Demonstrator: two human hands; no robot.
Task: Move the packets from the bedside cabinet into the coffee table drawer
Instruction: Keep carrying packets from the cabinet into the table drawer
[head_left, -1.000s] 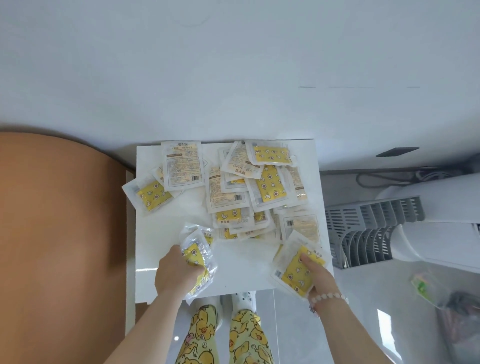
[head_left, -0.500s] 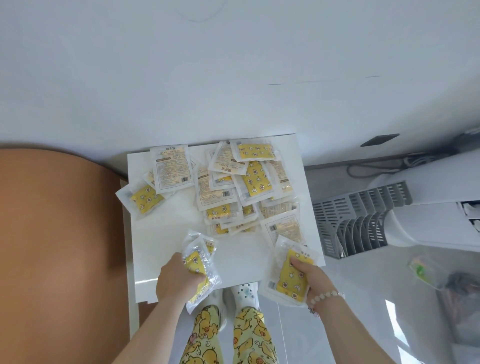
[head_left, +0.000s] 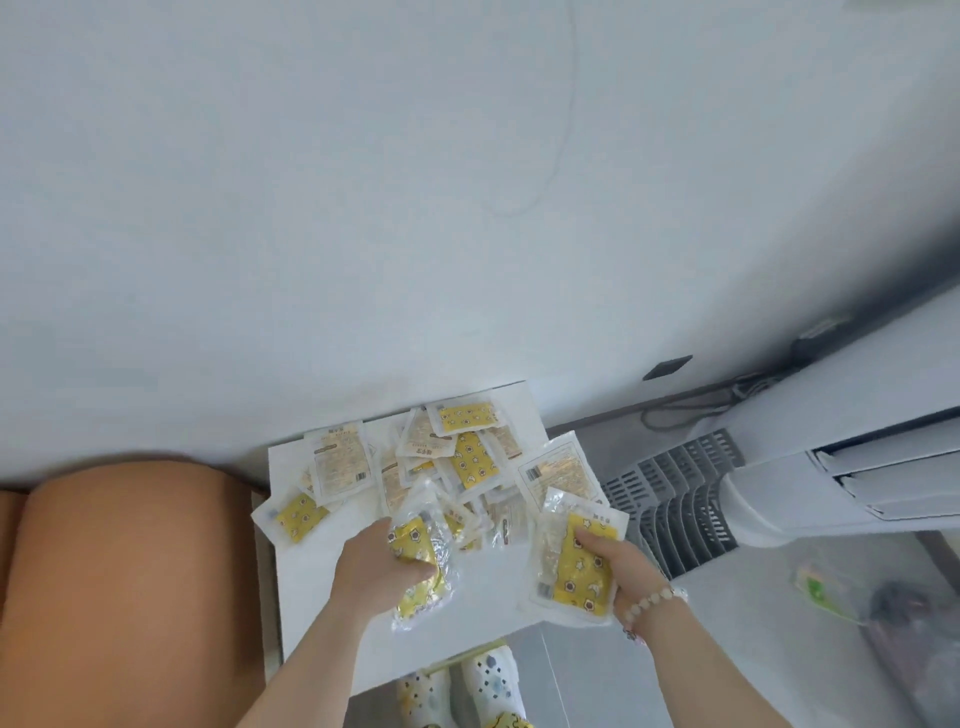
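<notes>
Both hands are now closer to the pile than half a second before, and the right hand's packets are no longer past the near right corner of the cabinet top.

Nearest, below the near edge, a pair of patterned shoes (head_left: 488, 680) stands on the grey floor. Above them the left hand (head_left: 379, 566) grips a crumpled bundle of packets (head_left: 422, 564), with the fingers curled round its middle. The bundle covers the near side of the pile. The right hand (head_left: 618, 571), with a bead bracelet (head_left: 655, 603) on the wrist, holds a stack of packets (head_left: 574, 558): the thumb presses on the yellow face and the other fingers are hidden under it. This stack hides part of the right edge of the bedside cabinet (head_left: 311, 597).

A single packet (head_left: 298, 512) lies yellow side up at the left edge. The pile of packets (head_left: 462, 457) covers the far half of the top as far as the far edge, some with the yellow side up and some with the printed back up.

An orange-brown padded surface (head_left: 130, 597) lies beside the left edge. A grey grille (head_left: 670, 499) and a white appliance (head_left: 857, 441) stand to the right of the cabinet, and a bag (head_left: 826, 592) lies on the floor there. Behind all is the white wall (head_left: 363, 208) with a dark socket (head_left: 667, 367) and a cable (head_left: 691, 410).
</notes>
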